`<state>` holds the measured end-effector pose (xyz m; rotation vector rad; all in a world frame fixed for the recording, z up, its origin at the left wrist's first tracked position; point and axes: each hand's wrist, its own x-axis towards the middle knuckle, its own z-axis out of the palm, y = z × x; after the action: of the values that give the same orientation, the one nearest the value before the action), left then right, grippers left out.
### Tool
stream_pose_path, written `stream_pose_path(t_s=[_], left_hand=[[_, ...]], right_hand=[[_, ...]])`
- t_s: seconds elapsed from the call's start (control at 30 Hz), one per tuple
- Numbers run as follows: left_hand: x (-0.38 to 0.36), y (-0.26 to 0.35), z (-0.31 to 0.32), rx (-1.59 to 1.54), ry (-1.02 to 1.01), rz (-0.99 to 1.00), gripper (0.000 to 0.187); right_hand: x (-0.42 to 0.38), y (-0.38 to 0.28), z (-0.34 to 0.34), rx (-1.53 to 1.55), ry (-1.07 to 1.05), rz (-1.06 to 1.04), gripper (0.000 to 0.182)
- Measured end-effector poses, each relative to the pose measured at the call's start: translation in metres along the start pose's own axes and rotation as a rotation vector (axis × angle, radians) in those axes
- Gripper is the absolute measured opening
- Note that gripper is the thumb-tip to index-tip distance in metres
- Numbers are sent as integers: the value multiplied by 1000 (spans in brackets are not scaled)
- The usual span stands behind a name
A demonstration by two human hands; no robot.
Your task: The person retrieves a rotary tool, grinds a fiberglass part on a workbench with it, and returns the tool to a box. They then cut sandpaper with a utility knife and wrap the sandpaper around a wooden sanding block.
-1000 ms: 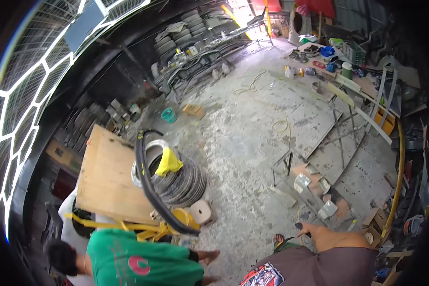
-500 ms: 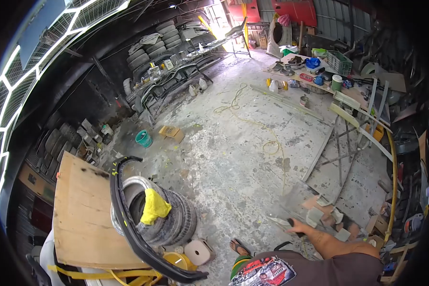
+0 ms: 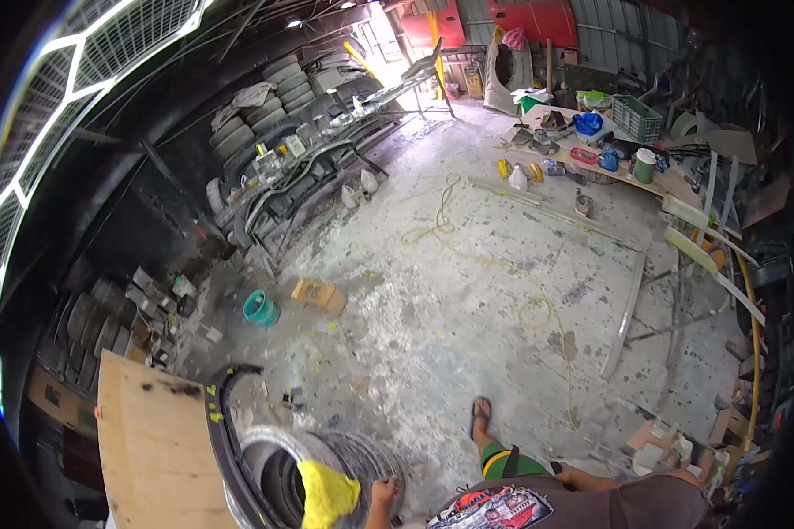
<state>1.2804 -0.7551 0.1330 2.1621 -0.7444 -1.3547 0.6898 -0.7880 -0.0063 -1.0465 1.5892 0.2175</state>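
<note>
My left hand (image 3: 385, 491), fingers curled and nothing visible in them, is beside the stacked tyres (image 3: 362, 454) at the bottom of the view. Just left of it, a yellow cloth (image 3: 328, 494) drapes over the tyre rim. A long black curved trim piece (image 3: 216, 428) stands against the tyres' left side. Low by my hip, my right hand (image 3: 573, 477) is closed around a small dark object (image 3: 556, 467); its kind is too small to make out.
A wooden panel (image 3: 150, 441) stands left of the trim. A teal bucket (image 3: 260, 309) and a cardboard box (image 3: 319, 297) are on the floor ahead. A yellow hose (image 3: 494, 262) winds across the concrete. Broken pieces (image 3: 657, 445) lie at right, below a cluttered table (image 3: 670, 183).
My right hand has drawn back from the floor at right toward my hip. My left hand has come into view beside the tyres. The view has shifted, and my foot is farther forward.
</note>
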Motion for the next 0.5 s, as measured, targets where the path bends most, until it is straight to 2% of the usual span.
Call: stream_pose_path(t_s=[0.07,0.1,0.13,0.2,0.27,0.3,0.43,0.5], left_hand=[[74,51,-19,-229,99,134,30],[102,76,-23,-216,92,145,30],[127,100,-25,-200,69,89,28],[166,138,-32,-175,30,26,26],[201,169,-38,-13,-290,-90,30],[218,186,-38,44,-344,-138,30],[321,266,-31,98,-282,-187,30],[379,300,-32,93,-265,-181,30]], right_hand=[[32,-77,-31,-31,20,1,114],[45,-114,-54,-80,42,14,117],[51,-157,-84,20,33,-7,121],[86,-234,-146,0,114,-50,123],[123,-317,-217,20,204,-118,121],[146,-355,-253,34,235,-177,120],[196,-510,-383,70,310,-261,115],[238,-565,-430,64,362,-337,109]])
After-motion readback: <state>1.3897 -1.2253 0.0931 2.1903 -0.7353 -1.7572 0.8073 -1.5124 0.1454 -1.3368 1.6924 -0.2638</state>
